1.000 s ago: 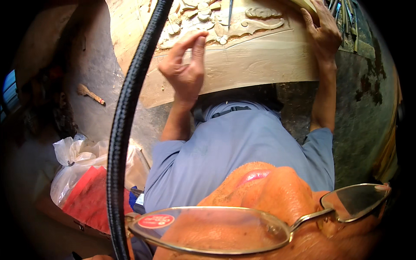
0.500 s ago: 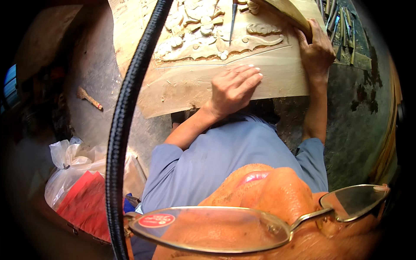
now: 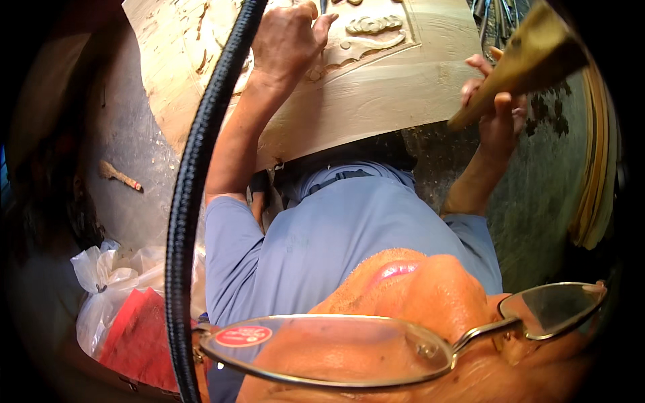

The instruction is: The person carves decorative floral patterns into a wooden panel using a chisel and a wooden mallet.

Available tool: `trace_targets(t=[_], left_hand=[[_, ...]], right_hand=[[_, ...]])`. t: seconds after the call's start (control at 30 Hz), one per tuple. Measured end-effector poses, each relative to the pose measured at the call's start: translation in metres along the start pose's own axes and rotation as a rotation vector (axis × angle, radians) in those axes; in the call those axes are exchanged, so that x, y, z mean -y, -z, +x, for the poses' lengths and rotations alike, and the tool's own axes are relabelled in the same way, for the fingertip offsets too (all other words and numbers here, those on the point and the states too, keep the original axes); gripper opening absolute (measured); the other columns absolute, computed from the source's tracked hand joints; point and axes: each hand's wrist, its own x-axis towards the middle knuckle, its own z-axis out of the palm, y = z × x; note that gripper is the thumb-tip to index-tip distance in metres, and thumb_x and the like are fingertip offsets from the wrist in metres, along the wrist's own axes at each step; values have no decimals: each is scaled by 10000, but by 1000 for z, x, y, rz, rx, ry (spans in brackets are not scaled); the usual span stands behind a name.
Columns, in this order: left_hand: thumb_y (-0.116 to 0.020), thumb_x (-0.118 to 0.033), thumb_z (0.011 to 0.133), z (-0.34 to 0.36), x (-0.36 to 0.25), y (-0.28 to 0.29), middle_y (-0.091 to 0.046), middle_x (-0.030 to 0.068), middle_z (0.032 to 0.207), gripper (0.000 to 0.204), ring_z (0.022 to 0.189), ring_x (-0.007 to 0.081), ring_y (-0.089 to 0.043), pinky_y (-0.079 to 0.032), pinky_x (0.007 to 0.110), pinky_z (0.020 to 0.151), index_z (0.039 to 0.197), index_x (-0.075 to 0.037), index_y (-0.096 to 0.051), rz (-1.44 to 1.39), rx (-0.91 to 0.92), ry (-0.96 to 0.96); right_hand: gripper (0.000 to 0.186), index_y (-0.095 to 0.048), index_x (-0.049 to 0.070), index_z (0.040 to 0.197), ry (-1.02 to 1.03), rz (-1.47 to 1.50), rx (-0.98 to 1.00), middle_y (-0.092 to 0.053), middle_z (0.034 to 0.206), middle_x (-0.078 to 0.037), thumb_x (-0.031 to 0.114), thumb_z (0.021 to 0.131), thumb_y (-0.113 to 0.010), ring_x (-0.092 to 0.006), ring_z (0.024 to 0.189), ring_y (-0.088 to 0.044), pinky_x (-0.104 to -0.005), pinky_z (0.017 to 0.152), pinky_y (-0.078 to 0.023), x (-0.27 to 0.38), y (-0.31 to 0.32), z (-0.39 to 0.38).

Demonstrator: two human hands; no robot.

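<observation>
A: What is each hand doing?

B: The left hand [image 3: 285, 37] is curled down on the carved wooden panel [image 3: 376, 80], fingers drawn together around what looks like a thin tool shaft; too little shows to be sure. The right hand [image 3: 497, 111] is closed on a wooden mallet [image 3: 531, 57], raised just off the panel's right edge.

A: How far along is the carving?

B: I'd judge it partly done. Just right of the left hand a scroll and leaf relief [image 3: 373, 27] stands clear, bounded by a cut border line. The broad band nearer the body is plain, and shallow gouges mark the wood left of that hand.

A: Which way does the panel run?

B: Its long axis goes left to right across the lap, the near edge tilting up to the right. The mallet's long axis slopes from the right hand up and outward.
</observation>
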Motion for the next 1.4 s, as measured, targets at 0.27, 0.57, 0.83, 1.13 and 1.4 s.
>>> trace_targets(t=[0.27,0.57,0.83,1.13,1.4], left_hand=[[-710,-334,850,11,10,-29,-700,104,653,230,606,277,-717,-545,426,545,771,-120,-735,115,-346,-208],[-644,-298,977,17,27,-29,-725,21,665,260,581,106,-664,-534,308,607,892,-85,-767,-489,-245,52],[-584,-206,1077,44,54,-39,-758,81,826,195,590,81,-647,-433,184,482,1094,-13,-607,-1305,-172,-50],[-604,-69,1029,33,33,-11,-752,216,919,169,700,216,-757,-562,239,529,1136,-18,-483,-1359,-137,-112],[-526,-122,1083,37,11,-7,-747,218,925,117,725,244,-767,-656,311,644,1137,-22,-498,-1351,-108,-223]], right_hand=[[629,-464,-77,1403,-307,16,-41,-708,1027,-161,346,992,-680,-108,604,-577,-249,565,-448,-19,-3,2],[463,-610,-56,1237,-472,-259,-63,-662,777,-50,178,897,-821,-107,565,-598,-251,516,-457,-35,-18,32],[420,-614,-30,1223,-383,-111,-78,-655,793,-39,189,917,-798,-94,594,-607,-242,531,-465,-100,-18,35],[410,-595,-12,1191,-350,-125,-65,-638,814,-40,217,925,-807,-94,601,-610,-236,526,-479,-90,-8,32],[489,-586,-32,1270,-335,-140,-45,-637,829,-43,232,924,-810,-97,606,-611,-235,541,-483,-85,-2,25]])
